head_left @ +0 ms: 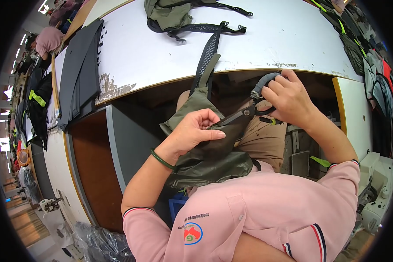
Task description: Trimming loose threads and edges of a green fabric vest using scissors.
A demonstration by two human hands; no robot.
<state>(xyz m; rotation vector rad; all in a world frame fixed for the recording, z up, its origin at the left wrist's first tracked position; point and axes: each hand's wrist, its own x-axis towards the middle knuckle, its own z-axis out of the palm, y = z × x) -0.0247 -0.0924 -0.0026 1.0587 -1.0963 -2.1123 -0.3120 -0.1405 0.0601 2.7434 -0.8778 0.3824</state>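
An olive-green fabric backpack piece [212, 170] lies across my lap, its black mesh shoulder strap [207, 54] reaching up onto the table. My left hand [192, 131] is closed, pinching an edge of this fabric between thumb and fingers. A green bangle [162, 160] circles the left wrist. In my right hand [288, 97] is a pair of black scissors [247, 112], fingers wrapped through the handles, one of which is padded with grey cloth. The blades point left, and their tips meet the fabric right at my left fingertips. Whether the blades are fully closed there is hard to see.
The white worktable [270, 39] has a worn front edge just beyond my hands. On it lie another olive backpack piece [168, 19] and stacked dark grey panels [79, 70]. A white sewing machine [380, 187] stands at right; bags hang far right. Another person [49, 41] is at upper left.
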